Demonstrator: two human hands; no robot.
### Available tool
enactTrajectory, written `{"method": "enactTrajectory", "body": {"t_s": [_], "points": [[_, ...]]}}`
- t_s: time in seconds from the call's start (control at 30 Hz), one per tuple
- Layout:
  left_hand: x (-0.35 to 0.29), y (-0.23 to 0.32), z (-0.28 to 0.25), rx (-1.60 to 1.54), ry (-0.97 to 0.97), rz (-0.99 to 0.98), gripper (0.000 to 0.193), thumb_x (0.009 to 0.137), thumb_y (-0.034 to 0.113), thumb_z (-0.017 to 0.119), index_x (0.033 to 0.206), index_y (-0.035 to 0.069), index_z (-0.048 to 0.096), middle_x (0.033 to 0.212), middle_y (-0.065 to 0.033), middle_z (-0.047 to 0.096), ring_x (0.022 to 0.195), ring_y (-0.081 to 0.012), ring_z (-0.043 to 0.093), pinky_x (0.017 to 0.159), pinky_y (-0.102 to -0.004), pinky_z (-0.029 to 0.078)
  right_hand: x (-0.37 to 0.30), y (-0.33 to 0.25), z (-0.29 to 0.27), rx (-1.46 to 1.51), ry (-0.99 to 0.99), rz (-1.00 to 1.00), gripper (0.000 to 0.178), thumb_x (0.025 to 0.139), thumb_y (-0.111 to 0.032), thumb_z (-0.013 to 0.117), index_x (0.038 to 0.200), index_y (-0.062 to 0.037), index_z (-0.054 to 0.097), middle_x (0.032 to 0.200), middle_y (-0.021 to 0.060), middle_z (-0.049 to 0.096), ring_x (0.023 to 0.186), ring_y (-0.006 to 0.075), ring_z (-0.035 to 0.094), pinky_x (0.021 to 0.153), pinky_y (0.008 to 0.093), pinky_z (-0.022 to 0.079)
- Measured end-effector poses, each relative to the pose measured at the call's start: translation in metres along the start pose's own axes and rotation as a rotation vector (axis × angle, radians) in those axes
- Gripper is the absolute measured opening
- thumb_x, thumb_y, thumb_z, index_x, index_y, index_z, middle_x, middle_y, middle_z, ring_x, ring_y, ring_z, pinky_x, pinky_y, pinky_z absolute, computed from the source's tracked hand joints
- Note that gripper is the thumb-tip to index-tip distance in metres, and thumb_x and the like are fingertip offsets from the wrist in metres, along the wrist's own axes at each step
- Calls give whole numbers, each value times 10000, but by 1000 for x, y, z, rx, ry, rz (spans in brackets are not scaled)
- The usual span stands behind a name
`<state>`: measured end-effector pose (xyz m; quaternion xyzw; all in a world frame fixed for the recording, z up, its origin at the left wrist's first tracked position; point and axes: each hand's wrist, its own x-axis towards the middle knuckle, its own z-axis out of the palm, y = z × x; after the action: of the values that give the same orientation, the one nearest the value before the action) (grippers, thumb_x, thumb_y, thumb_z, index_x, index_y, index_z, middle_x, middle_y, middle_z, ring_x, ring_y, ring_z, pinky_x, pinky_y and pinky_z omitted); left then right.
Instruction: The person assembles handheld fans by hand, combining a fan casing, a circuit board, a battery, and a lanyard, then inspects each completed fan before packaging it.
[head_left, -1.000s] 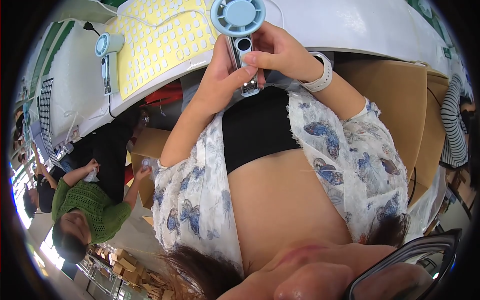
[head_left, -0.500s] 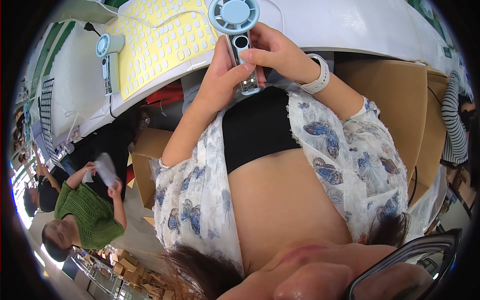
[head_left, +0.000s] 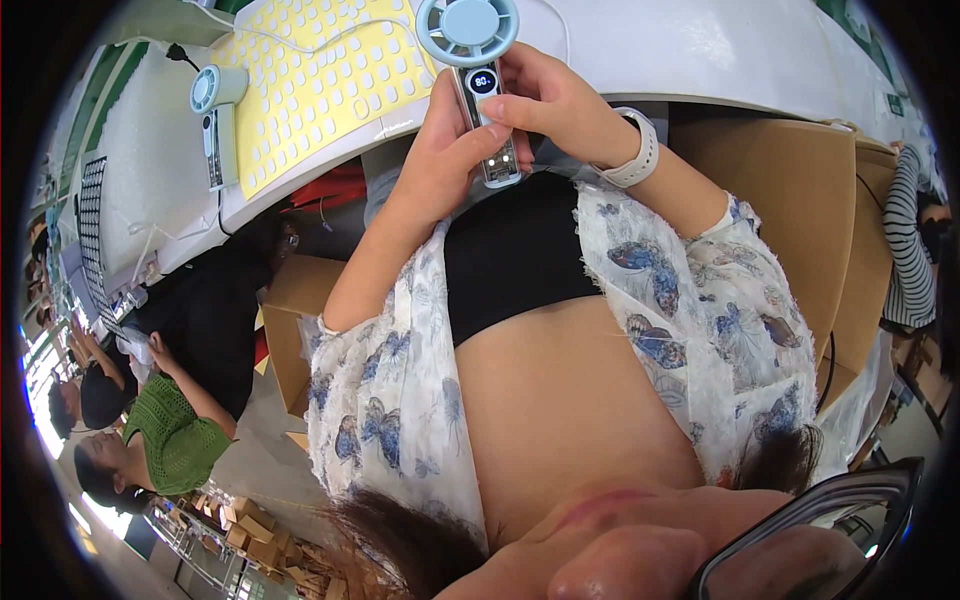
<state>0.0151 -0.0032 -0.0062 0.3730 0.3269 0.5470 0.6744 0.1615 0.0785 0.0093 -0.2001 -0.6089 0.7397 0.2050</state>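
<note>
Hanging open right up close, a white shirt printed with blue butterflies (head_left: 655,275) frames a black top (head_left: 515,245), and just past it both hands are busy! The left hand (head_left: 448,150) and the right hand (head_left: 545,108), a white watch (head_left: 642,148) on that right wrist, have their fingers closed around 1 pale blue handheld fan (head_left: 473,62), gripping its handle from either side. There it is, out in front of the body at the bench's near edge, round head to the top of the view. Both thumbs press on the front, the right one just below a lit round display (head_left: 483,82), and 2 bright spots show lower down the handle. On to the white bench (head_left: 690,50): a yellow sheet (head_left: 330,95) covered in white oval pieces, a white cable (head_left: 290,44) running across it, and a 2nd blue fan (head_left: 213,148) beside its left edge. Big brown carton (head_left: 765,220) over on the right, a smaller box (head_left: 300,280) under the left side! Farther out, a co-worker in green knit (head_left: 180,430) handles something whitish, a striped sleeve (head_left: 908,255) shows far right, and cartons (head_left: 262,545) lie heaped well behind.
</note>
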Motion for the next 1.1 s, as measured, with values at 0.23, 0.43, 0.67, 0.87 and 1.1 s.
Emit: {"method": "enactTrajectory", "body": {"t_s": [0.23,0.43,0.67,0.87,1.1], "points": [[-2,0,0,14,-33,34,510,871,85,518,1298,27,245,1084,-136,502,817,-200,598,738,-341,519,-1,-5,0,-13,-19,-14,466,866,-202,607,1222,20,404,940,88,546,572,117,585,445,219,500],[-2,-2,0,49,-58,32,542,868,85,521,1320,36,228,1092,-139,499,836,-202,602,759,-347,517,-2,-5,0,-18,-7,-29,481,862,-206,615,1229,23,405,957,93,551,547,109,572,446,207,492],[-1,-2,0,-32,-2,29,534,850,112,536,1300,35,260,1105,-144,503,840,-211,612,759,-350,520,0,-4,2,15,0,-3,510,866,-237,614,1254,14,399,978,101,556,517,96,552,423,195,462],[0,-2,0,-42,-9,30,521,845,124,537,1286,28,277,1109,-151,504,828,-216,615,756,-354,524,1,-2,2,12,6,-2,526,878,-266,601,1272,11,390,989,104,557,508,94,545,411,189,449],[0,1,2,-36,-7,23,487,852,131,522,1266,21,291,1096,-160,508,811,-217,615,754,-357,528,0,-2,1,4,-2,11,523,877,-284,608,1261,7,406,993,100,555,548,93,550,432,190,450]]}}
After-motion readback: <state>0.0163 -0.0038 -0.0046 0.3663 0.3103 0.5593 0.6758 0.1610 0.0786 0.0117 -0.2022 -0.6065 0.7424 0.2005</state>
